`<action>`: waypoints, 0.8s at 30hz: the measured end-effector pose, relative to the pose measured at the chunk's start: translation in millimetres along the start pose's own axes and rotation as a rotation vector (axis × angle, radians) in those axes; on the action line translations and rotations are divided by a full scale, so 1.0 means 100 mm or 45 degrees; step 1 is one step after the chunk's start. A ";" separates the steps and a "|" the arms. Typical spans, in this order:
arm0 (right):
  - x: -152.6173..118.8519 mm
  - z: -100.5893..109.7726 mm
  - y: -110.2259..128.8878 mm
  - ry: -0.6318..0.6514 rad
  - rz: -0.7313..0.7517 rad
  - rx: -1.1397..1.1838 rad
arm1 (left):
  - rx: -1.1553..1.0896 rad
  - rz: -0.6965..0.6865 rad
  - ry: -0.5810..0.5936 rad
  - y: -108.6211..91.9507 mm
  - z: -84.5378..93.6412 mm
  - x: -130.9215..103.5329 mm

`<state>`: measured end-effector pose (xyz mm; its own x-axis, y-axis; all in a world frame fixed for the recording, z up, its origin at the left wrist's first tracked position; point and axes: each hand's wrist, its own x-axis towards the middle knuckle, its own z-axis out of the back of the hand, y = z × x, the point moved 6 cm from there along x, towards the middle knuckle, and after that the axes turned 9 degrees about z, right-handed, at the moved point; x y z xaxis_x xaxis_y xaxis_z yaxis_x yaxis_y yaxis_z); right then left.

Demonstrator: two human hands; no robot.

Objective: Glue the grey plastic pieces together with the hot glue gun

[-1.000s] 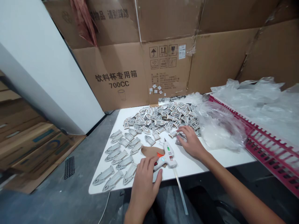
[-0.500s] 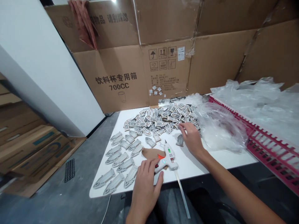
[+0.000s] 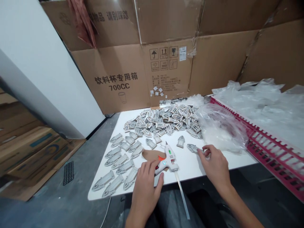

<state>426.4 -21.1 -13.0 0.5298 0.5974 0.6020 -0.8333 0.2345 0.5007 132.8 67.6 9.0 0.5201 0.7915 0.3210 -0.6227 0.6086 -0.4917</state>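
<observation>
A white glue gun lies over a brown cardboard scrap, a clear glue stick trailing from its back past the table edge. My left hand rests at the gun's handle, fingers around its end. My right hand pinches the end of a grey fish-shaped piece on the table's right part. Another grey piece lies between that one and the gun. Behind them is a heap of grey pieces. Several grey pieces are laid out in rows at the left.
The white table backs onto tall cardboard boxes. At the right stand a clear plastic bag and a pink basket with plastic bags. On the floor at left are cardboard boxes and a black grid.
My right hand has moved from the heap's front edge toward me and to the right, now with a grey piece at its fingertips. My left hand stays at the glue gun.
</observation>
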 end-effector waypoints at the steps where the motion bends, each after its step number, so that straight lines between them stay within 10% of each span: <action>1: -0.03 -0.01 0.01 0.036 -0.007 -0.017 | 0.004 0.000 -0.005 0.00 0.00 0.00; 9: 0.05 0.07 0.09 0.153 0.061 -0.004 | 0.017 -0.032 -0.048 0.00 0.02 0.01; 17: 1.08 0.34 -0.87 -0.014 0.103 -0.291 | 0.034 -0.053 -0.067 0.00 0.02 0.02; 24: 1.05 0.09 -1.20 0.062 0.118 -0.390 | 0.047 -0.035 -0.059 0.02 0.00 0.01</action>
<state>583.5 7.0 -4.0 0.4477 0.6613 0.6019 -0.8902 0.3932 0.2300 131.9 69.5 8.0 0.5100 0.7758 0.3714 -0.6301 0.6309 -0.4526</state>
